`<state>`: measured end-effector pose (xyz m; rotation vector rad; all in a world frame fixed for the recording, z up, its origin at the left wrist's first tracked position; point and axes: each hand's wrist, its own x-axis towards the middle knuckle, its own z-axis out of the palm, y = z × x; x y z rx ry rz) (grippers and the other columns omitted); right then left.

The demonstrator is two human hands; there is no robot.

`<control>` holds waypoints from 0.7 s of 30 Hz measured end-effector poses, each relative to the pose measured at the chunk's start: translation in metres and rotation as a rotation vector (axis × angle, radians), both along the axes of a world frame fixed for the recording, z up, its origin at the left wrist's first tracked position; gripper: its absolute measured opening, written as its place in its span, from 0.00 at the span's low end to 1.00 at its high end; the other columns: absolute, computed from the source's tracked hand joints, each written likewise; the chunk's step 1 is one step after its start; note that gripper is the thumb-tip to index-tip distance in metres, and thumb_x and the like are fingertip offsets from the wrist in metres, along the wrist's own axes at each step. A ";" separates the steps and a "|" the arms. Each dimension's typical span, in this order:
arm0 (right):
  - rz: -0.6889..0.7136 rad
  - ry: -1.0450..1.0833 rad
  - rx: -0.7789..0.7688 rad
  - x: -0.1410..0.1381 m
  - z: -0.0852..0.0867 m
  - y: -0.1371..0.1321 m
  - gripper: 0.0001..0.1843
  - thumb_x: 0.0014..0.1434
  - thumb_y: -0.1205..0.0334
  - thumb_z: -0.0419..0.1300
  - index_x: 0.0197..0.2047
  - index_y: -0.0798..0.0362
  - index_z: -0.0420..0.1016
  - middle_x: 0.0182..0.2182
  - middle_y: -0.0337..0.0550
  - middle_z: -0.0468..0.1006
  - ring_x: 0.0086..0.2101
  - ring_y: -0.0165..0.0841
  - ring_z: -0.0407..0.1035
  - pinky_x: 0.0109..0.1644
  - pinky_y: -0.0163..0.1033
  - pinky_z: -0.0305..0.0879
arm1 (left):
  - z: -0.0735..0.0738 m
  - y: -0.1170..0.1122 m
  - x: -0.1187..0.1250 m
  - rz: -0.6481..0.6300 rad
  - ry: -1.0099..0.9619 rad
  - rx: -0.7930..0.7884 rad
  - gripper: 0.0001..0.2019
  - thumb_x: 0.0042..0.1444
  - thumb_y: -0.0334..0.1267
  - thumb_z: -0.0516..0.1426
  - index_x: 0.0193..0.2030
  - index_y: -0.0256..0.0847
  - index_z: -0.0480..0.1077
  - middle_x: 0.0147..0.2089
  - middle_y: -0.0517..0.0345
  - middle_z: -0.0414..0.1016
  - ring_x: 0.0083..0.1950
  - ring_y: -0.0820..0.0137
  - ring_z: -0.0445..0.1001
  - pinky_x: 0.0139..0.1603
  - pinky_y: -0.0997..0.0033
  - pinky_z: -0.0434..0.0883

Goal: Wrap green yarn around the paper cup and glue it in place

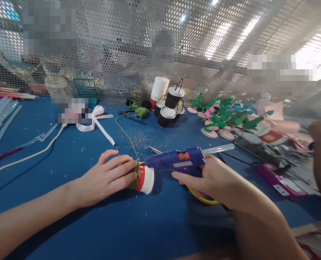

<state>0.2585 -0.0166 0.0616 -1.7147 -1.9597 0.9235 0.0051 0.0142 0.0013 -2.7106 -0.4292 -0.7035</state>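
Note:
On the blue table a paper cup [148, 180] lies on its side, its white end toward the right. Green yarn [134, 183] is wound around part of its red and white wall. My left hand [110, 177] rests over the wound end, fingers closed on the cup. In my right hand [203, 177] is a blue glue gun [173, 160], a clear glue stick [220, 148] poking out of its back. The gun's nozzle meets the cup near the yarn's edge. A strand of yarn [126, 135] runs from the cup back to a green ball [142, 111].
Scissors [155, 149] lie behind the glue gun. Black lidded cups [167, 116] and stacked paper cups [160, 88] stand at the back. Green-leaved crafts [225, 117] and a purple power strip [281, 182] are on the right. White ribbon [103, 130] and glue sticks [0, 119] lie left.

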 end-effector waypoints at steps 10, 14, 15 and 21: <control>-0.040 0.140 -0.036 0.003 0.001 0.021 0.16 0.48 0.53 0.59 0.18 0.54 0.63 0.11 0.33 0.65 0.13 0.23 0.58 0.18 0.30 0.56 | -0.002 0.000 -0.004 0.028 -0.023 -0.011 0.12 0.62 0.28 0.42 0.46 0.38 0.63 0.48 0.51 0.70 0.53 0.63 0.62 0.56 0.55 0.53; -0.163 0.362 0.109 0.009 0.000 0.047 0.11 0.44 0.59 0.63 0.26 0.56 0.68 0.20 0.36 0.71 0.20 0.25 0.64 0.24 0.30 0.62 | -0.003 0.003 -0.004 0.042 -0.062 -0.008 0.11 0.60 0.27 0.44 0.46 0.37 0.63 0.48 0.49 0.70 0.53 0.62 0.62 0.54 0.54 0.54; -0.195 0.358 0.117 0.010 -0.002 0.055 0.10 0.44 0.60 0.63 0.27 0.56 0.68 0.21 0.37 0.72 0.21 0.25 0.64 0.25 0.30 0.62 | -0.003 0.004 -0.004 0.049 -0.082 -0.003 0.11 0.60 0.26 0.45 0.46 0.37 0.63 0.48 0.49 0.70 0.52 0.62 0.63 0.54 0.55 0.54; -0.261 0.222 -0.021 0.006 -0.027 0.101 0.16 0.53 0.58 0.57 0.18 0.57 0.65 0.16 0.41 0.70 0.16 0.23 0.61 0.19 0.30 0.59 | 0.001 0.005 -0.003 0.050 -0.124 0.067 0.10 0.57 0.25 0.47 0.44 0.37 0.64 0.45 0.50 0.71 0.51 0.63 0.65 0.53 0.57 0.54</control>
